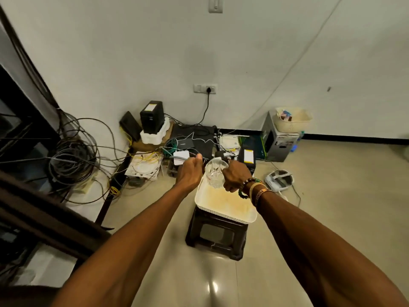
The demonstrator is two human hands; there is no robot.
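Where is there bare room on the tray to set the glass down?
The white tray is bare from the glass to its near rim. Its far end is crowded: left hand, right hand and glass.

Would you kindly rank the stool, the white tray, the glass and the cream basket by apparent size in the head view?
1. white tray and stool: look alike, unranked.
2. cream basket, though it stands farther off.
3. glass, in the right hand, smallest.
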